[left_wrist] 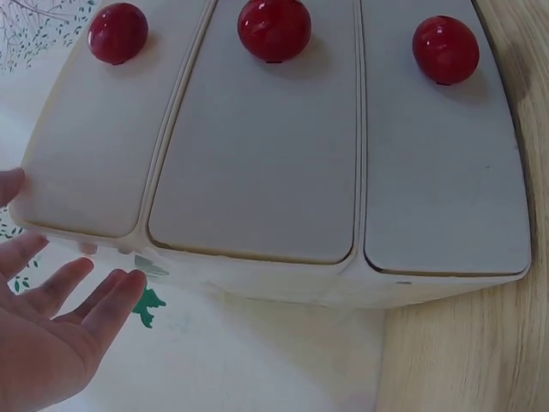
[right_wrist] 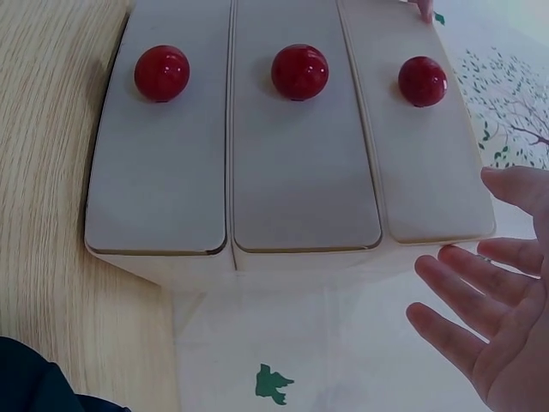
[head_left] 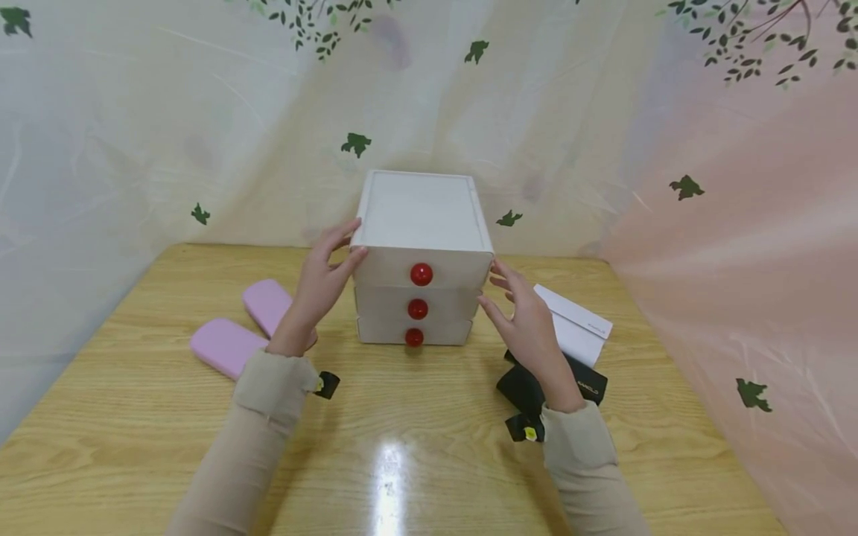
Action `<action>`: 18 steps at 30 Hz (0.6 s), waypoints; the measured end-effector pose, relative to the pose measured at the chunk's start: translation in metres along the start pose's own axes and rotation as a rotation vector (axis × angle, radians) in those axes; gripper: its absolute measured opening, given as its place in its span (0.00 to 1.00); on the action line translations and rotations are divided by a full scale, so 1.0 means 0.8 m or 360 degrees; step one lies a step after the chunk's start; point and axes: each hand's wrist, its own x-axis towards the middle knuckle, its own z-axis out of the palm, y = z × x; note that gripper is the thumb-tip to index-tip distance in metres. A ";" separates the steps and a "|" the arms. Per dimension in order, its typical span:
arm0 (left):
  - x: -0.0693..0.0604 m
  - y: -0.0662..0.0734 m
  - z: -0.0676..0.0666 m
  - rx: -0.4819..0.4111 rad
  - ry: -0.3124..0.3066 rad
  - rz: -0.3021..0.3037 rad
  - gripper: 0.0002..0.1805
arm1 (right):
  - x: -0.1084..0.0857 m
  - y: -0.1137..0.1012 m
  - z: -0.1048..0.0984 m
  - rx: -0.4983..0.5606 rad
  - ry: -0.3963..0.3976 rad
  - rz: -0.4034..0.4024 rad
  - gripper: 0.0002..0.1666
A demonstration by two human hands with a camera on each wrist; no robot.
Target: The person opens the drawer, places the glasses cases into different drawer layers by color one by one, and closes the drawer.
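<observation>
A white three-drawer box (head_left: 424,212) with round red knobs stands at the back middle of the table, its drawers all closed. At its upper left edge is my left hand (head_left: 324,279), fingers extended, thumb near the top front corner; in the left wrist view the left hand (left_wrist: 60,326) has its fingers spread beside the box's side. My right hand (head_left: 529,327) is by the upper right side, fingertips at or close to the wall; in the right wrist view the right hand (right_wrist: 497,300) has loosely spread fingers. Neither hand grips anything.
Two pink oblong cases (head_left: 224,347) lie on the wooden table (head_left: 375,417) left of the box. On the right are a white envelope-like case (head_left: 575,324) and black items (head_left: 521,388), partly behind the right hand. A printed curtain (head_left: 415,89) hangs behind.
</observation>
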 end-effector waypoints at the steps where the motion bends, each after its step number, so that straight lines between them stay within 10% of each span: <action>1: 0.002 0.000 -0.001 -0.0011 -0.0014 -0.0001 0.27 | 0.000 -0.001 -0.001 0.0000 0.0001 -0.0001 0.38; 18: 0.037 0.004 -0.017 0.0037 -0.0344 -0.0016 0.35 | -0.002 -0.005 -0.001 0.0002 0.0009 0.0009 0.38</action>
